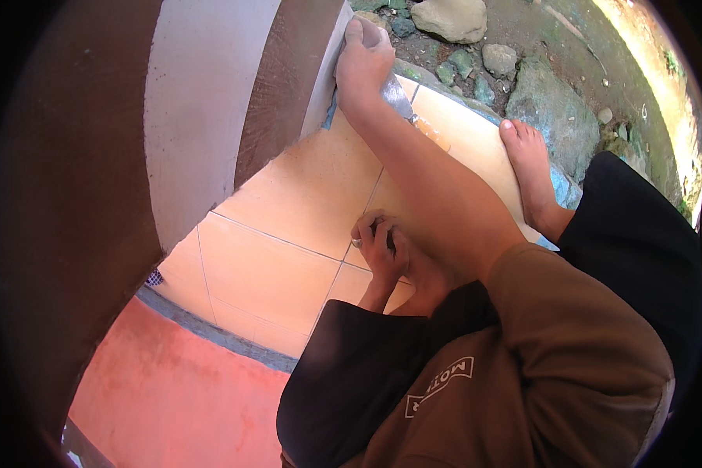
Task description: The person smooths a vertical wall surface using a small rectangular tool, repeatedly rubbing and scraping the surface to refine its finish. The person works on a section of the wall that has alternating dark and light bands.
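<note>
My right hand (364, 66) reaches to the far end of a painted wall with brown and white stripes (203, 101). Its fingers are closed at the wall's edge, around something greyish that I cannot make out. Beside that wrist, a thin silvery-grey piece (398, 97) shows partly behind the arm, near a pale smear on the tiles. My left hand (382, 248) hangs low by my bent knee, in front of one bare foot (427, 277). Its fingers are loosely curled and apart, with a small shiny spot on one; nothing shows in it.
Orange floor tiles (288, 203) lie beneath me, stepping down past a grey edge to a reddish floor (179, 390). My other bare foot (526, 160) rests at the tiles' right edge. Beyond are large rocks (554, 109), loose stones (452, 19) and dirt ground.
</note>
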A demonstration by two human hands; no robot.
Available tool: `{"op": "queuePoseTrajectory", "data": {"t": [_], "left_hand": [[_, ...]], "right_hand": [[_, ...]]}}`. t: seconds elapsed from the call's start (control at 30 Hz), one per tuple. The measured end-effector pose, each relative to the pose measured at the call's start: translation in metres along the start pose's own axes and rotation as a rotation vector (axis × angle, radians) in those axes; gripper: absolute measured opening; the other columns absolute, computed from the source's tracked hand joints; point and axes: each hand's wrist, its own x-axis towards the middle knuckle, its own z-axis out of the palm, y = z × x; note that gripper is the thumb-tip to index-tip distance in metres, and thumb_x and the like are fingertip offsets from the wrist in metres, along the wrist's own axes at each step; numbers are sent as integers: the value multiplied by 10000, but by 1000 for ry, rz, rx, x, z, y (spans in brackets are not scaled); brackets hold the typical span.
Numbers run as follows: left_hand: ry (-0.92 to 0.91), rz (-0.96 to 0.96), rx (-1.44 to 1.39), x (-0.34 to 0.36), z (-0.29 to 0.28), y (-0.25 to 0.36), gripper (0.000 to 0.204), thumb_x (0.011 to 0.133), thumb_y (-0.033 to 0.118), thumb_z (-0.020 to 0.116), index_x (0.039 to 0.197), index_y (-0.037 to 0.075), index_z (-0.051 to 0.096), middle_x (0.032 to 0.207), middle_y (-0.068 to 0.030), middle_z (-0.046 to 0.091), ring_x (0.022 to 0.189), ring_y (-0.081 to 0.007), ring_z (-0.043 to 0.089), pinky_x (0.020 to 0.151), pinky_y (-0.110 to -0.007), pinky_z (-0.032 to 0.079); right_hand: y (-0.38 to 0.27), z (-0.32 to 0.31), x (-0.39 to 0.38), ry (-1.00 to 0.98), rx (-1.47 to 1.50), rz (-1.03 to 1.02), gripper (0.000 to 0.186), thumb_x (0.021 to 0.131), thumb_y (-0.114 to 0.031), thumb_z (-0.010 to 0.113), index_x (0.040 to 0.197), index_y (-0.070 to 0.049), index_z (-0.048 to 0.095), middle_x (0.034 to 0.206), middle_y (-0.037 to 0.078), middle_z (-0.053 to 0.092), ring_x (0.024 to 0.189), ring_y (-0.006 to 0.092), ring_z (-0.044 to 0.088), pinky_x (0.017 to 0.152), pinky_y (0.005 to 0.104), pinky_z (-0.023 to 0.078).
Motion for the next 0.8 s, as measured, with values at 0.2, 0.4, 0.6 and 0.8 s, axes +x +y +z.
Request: {"op": "queuePoseTrajectory", "data": {"t": [0.2, 0.4, 0.6, 0.8], "left_hand": [[50, -47, 43, -2, -3, -4, 180, 792, 71, 614, 955, 52, 685, 1198, -136, 584, 1095, -354, 484, 940, -464, 399], [1, 5, -3, 0, 2, 1, 170, 795, 76, 619, 950, 53, 685, 1204, -135, 579, 1090, -357, 477, 942, -475, 395], [7, 47, 29, -5, -1, -14, 245, 838, 142, 668, 1052, 24, 680, 1240, -159, 561, 1095, -353, 468, 903, -465, 407], [37, -49, -43, -7, 2, 0, 153, 797, 83, 633, 937, 61, 691, 1207, -129, 578, 1101, -356, 480, 913, -465, 422]], "right_hand": [[-7, -13, -76, -152, 81, -94, 299, 1007, -182, 619, 1204, 42, 634, 1090, 133, 688, 1008, 187, 616, 887, 356, 489], [-36, 9, -17, 102, -99, 73, 266, 1003, -187, 623, 1157, 30, 642, 1093, 138, 702, 983, 172, 627, 882, 344, 487], [-22, -15, -86, -218, 146, -81, 274, 1028, -212, 586, 1171, 20, 606, 1122, 134, 683, 1026, 174, 596, 913, 360, 472], [-31, -14, -63, -174, 163, 49, 219, 1036, -167, 571, 1048, 51, 551, 1354, 214, 622, 1149, 195, 593, 1009, 372, 441]]}}
